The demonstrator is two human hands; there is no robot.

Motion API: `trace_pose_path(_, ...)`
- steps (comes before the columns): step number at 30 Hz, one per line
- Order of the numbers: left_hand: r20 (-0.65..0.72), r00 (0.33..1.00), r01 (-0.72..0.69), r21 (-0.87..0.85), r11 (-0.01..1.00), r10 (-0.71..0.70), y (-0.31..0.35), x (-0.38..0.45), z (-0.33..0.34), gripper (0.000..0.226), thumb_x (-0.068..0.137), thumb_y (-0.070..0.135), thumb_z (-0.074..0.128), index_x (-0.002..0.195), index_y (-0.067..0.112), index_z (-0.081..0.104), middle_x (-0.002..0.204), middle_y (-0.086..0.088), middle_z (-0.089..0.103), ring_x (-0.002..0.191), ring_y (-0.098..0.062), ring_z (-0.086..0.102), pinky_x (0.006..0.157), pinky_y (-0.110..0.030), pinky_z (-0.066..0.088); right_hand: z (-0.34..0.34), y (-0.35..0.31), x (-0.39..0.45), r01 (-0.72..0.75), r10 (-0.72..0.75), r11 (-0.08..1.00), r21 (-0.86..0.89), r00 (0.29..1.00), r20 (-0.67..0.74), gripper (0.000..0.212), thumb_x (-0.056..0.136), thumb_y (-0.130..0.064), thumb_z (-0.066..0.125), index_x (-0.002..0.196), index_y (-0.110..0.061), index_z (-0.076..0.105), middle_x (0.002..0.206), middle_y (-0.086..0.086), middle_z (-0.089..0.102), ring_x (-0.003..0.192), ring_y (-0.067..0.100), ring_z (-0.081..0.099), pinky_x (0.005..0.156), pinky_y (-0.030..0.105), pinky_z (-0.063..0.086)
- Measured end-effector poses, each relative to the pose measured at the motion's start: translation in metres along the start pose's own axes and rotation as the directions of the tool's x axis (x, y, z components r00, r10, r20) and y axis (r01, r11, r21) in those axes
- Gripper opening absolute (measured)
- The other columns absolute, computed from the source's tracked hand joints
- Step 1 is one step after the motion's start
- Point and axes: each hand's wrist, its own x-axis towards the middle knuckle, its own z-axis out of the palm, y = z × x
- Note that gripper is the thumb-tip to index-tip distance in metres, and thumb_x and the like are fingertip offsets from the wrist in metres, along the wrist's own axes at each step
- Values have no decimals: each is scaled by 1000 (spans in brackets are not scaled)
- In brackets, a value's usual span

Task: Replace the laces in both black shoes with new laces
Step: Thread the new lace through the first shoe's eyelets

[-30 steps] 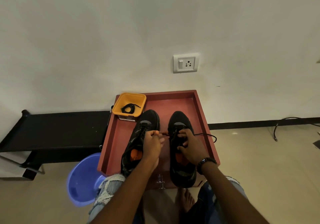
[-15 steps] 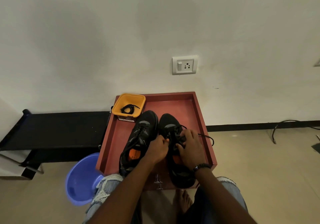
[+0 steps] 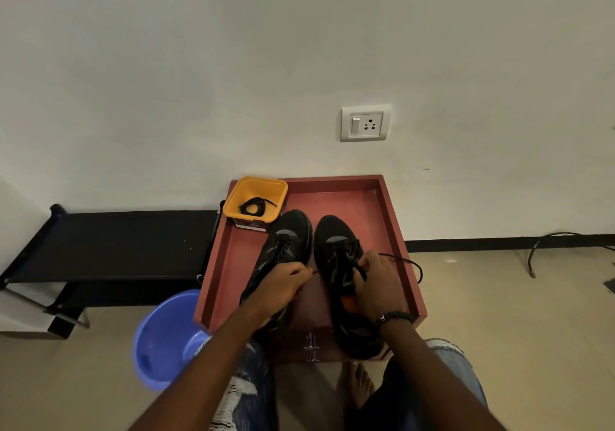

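Two black shoes stand side by side, toes to the wall, in a red tray (image 3: 392, 217). The left shoe (image 3: 289, 234) is laced. My left hand (image 3: 283, 284) lies over its rear part and pinches one end of a black lace (image 3: 409, 264) near the gap between the shoes. My right hand (image 3: 376, 281) grips the lace at the eyelets of the right shoe (image 3: 332, 237). The lace's other end loops out over the tray's right rim. Both shoes' openings are hidden by my hands.
A yellow tub (image 3: 254, 202) with a coiled black lace (image 3: 256, 205) sits in the tray's far left corner. A blue basin (image 3: 166, 337) stands on the floor at the left, next to a black bench (image 3: 116, 244). A cable (image 3: 545, 244) lies at the right wall.
The right shoe has swung back apart from the left one. My left hand has drawn the lace end out leftward, and my right hand has shifted right on the eyelets.
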Motion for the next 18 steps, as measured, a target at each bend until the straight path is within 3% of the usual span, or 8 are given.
trace_pose_path(4, 23, 998, 55, -144, 988, -52, -10, -32, -30, 30, 100, 31, 52, 72, 21, 49, 62, 8, 48, 62, -9, 48, 68, -27, 41, 1, 1, 0, -16, 18, 999, 50, 1000, -24, 13, 93, -17, 62, 93, -21, 50, 93, -4, 55, 85, 12, 55, 70, 19, 45)
trace_pose_path(7, -56, 995, 62, -365, 929, -88, -15, -51, -50, 30, 101, 21, 50, 72, 16, 58, 63, 4, 53, 63, -12, 51, 69, -29, 45, 0, 1, 0, -31, 31, 998, 62, 999, -9, 14, 93, -18, 63, 93, -22, 50, 91, -6, 55, 82, 9, 54, 66, 16, 41)
trace_pose_path(10, -95, 993, 13, -476, 879, -66, -12, -59, -54, 29, 98, 17, 51, 72, 13, 63, 73, -7, 55, 74, -19, 55, 76, -34, 47, 0, -1, -1, -11, 11, 998, 58, 1000, -2, 17, 91, -16, 65, 92, -23, 49, 93, -5, 56, 84, 13, 56, 70, 20, 45)
trace_pose_path(12, -93, 994, -11, -556, 831, -49, -6, -56, -47, 24, 94, 25, 57, 91, 6, 71, 92, -12, 66, 93, -22, 64, 87, -38, 48, -1, -2, -1, -12, 11, 998, 58, 1000, 27, 20, 89, -16, 68, 92, -23, 49, 92, -5, 56, 84, 13, 56, 70, 20, 45)
trace_pose_path(15, -80, 997, -56, -648, 760, 5, 7, -39, -27, 40, 92, 32, 53, 122, 8, 65, 123, -3, 69, 118, -15, 62, 96, -35, 46, -11, -4, 1, -36, 22, 988, 148, 995, 96, 24, 87, -18, 71, 97, -26, 51, 91, -4, 57, 82, 14, 57, 65, 17, 41)
trace_pose_path(18, -56, 998, -68, -722, 688, 40, 26, -20, -6, 23, 101, 19, 44, 103, 11, 65, 117, -9, 70, 124, -24, 59, 98, -38, 45, -31, -7, 1, -40, 14, 966, 255, 994, 104, 25, 90, -12, 68, 104, -24, 50, 90, -2, 59, 76, 7, 56, 60, 5, 42)
